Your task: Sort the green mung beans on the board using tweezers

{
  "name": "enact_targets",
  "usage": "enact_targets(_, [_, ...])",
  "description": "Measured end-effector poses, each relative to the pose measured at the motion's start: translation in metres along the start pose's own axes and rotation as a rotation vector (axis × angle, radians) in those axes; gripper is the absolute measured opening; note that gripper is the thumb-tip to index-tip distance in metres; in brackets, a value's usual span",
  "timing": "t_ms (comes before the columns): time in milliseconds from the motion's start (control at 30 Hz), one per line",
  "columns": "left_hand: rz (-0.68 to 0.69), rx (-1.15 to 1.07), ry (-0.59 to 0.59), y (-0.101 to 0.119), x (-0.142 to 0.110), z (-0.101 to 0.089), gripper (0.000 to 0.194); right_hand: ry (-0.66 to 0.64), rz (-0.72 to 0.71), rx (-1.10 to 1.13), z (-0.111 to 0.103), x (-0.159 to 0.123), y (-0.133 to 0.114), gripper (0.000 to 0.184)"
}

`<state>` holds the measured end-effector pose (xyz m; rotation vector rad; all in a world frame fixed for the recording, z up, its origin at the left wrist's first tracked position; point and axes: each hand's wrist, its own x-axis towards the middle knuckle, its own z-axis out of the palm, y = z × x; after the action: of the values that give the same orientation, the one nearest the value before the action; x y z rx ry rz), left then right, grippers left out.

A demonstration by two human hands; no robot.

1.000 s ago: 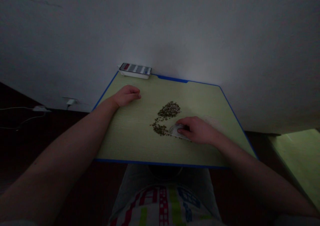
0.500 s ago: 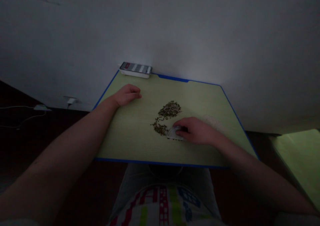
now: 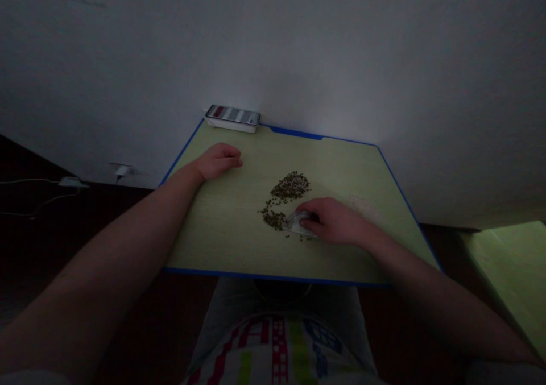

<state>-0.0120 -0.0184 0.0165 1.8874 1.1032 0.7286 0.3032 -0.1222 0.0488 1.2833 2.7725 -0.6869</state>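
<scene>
My right hand [image 3: 330, 221] pinches a clear protractor [image 3: 298, 223] whose flat side faces me, low over the table. Its left end touches or overlaps the edge of a small heap of dark beans or seeds [image 3: 273, 218]. Behind that lies a larger heap mixed with pale grains [image 3: 290, 186], and a few loose dark seeds [image 3: 303, 239] lie in front of the protractor. My left hand [image 3: 219, 161] rests on the left of the table, fingers curled closed; whether anything is inside is hidden. Pale grains [image 3: 362, 207] are spread just behind my right wrist.
The pale table [image 3: 230, 243] has a blue rim and stands against a wall. A phone [image 3: 234, 115] lies on a white box [image 3: 230, 125] at the back left corner. Left of the table are a plug [image 3: 123, 172] and white cables. Another light surface [image 3: 512, 265] is at the right.
My right hand has tilted the protractor slightly, and its front edge has shifted away from me, uncovering a few seeds. My left hand stays in place.
</scene>
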Motion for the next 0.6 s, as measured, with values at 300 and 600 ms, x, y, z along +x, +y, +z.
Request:
enact_targets(300, [-0.001,0.004,0.004,-0.002,0.001,-0.001,0.033,-0.027,-0.043,-0.003,0.000,0.002,0.002,0.023])
enact_targets(600, [-0.015,0.002,0.004,-0.003,0.001,-0.001,0.034,-0.035,-0.026,0.025,0.001,-0.007,0.003,0.025])
